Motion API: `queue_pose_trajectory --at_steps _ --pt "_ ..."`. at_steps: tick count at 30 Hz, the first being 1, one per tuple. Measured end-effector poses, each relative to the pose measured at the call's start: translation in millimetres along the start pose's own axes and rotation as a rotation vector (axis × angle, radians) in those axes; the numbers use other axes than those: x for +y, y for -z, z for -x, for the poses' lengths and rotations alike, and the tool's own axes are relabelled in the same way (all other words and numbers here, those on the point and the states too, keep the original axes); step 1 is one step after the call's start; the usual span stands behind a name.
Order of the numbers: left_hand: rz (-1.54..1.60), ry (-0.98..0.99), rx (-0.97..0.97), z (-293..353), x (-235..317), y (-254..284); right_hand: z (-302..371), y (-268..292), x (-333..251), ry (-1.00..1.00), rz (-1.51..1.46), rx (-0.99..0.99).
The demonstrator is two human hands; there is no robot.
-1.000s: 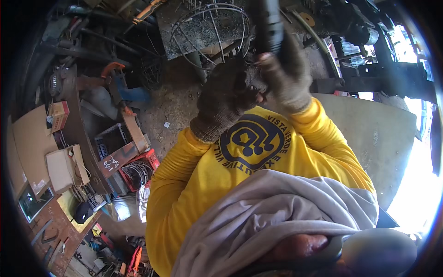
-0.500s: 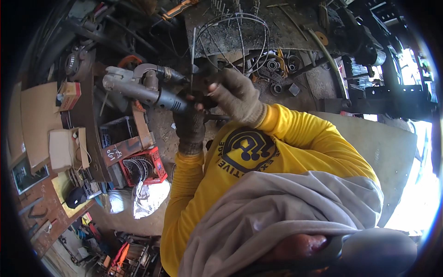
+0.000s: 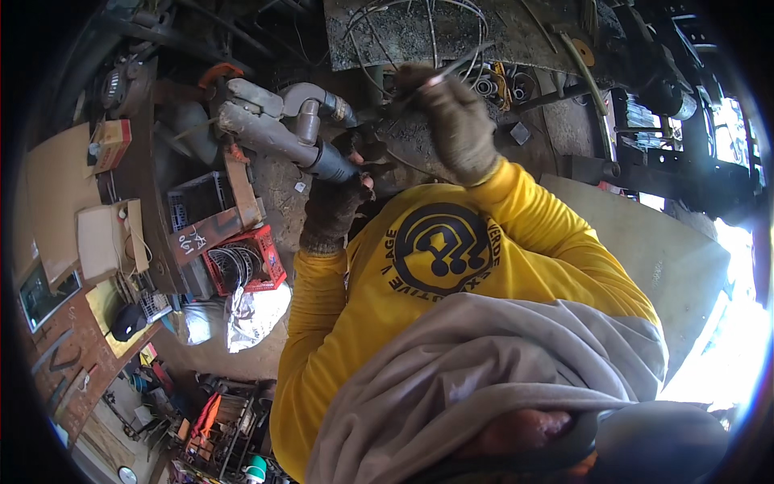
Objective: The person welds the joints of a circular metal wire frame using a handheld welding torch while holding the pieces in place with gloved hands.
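Note:
My left hand [image 3: 332,208], in a dark fingertip-less glove, is closed around the dark end of a grey cylindrical tool [image 3: 266,137]. The tool has vent slots and a curved pipe-like side handle, pointing up and left; its exact kind is unclear. Ahead and to the right is my right hand [image 3: 459,125], gloved in brown, its fingers closed on a thin metal rod [image 3: 468,60] that slants up to the right, somewhat blurred. Beyond it, a round wire frame [image 3: 435,48] lies on the dark metal bench [image 3: 524,48]. Part of each hand's grip is hidden.
A red crate [image 3: 278,262] with coiled wire stands left of me, next to a silvery bag [image 3: 258,315]. Cardboard boxes [image 3: 101,242] sit on the left bench. Metal rings [image 3: 488,86] lie under the front bench; a pale sheet [image 3: 637,242] is at right.
The rod has swung from upright to slanting right as my right hand moved right and forward. My left hand and the grey tool have shifted, and the tool now sits farther right and higher.

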State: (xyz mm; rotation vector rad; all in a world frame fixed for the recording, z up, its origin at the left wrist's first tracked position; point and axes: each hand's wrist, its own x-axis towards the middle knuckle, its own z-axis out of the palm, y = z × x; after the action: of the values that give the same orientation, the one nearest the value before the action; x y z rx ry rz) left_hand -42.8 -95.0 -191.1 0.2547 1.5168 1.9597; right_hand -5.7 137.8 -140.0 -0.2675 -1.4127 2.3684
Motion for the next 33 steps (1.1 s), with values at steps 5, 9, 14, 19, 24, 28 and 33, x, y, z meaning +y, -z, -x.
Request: queue_pose_trajectory --at_steps 5,9,14,19,24,28,33 --pt "0.182 -0.017 0.030 -10 9 18 -2 20 -44 0.096 0.004 0.273" --pt "-0.039 -0.076 0.076 -39 36 47 19 10 -46 -0.125 0.440 0.419" --pt "0.383 0.019 -0.218 -68 54 71 9 -36 -103 -0.353 0.647 0.637" --pt "0.385 0.143 -0.176 -86 72 66 23 -25 -118 -0.422 0.627 0.702" --pt "-0.124 -0.086 -0.224 -121 71 50 8 -16 -145 -0.261 1.529 0.378" --pt "-0.287 -0.086 -0.211 -145 56 54 -16 28 -185 -0.272 1.772 0.260" --pt "-0.084 0.086 -0.216 -146 57 39 -46 42 -212 0.064 1.821 -0.048"
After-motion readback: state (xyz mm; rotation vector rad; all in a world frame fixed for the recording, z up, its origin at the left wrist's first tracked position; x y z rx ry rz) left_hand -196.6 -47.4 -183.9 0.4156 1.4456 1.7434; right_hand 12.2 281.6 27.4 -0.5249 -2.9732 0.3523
